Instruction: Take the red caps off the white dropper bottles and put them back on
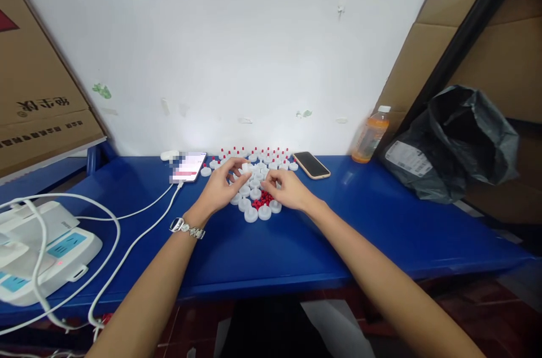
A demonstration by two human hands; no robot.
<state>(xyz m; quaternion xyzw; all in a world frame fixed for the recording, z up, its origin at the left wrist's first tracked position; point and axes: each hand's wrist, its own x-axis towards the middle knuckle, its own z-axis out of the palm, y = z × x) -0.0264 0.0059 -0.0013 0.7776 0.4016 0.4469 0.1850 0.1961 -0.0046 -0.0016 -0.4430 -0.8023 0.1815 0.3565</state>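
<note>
My left hand pinches a white nozzle cap between thumb and fingers, above the cluster. Just right of it, my right hand has its thumb and fingers curled together over the caps; whatever lies between its fingertips is too small to make out. Loose round white caps with short spouts sit under and in front of both hands. Small red tips lie in a pile among them, partly behind my right hand. Toward the wall stand several white caps with red tips on their spouts.
A charging phone lies left of the caps, a second phone right. An orange drink bottle and a dark plastic bag stand farther right. A power strip with looping white cables occupies the left of the blue table.
</note>
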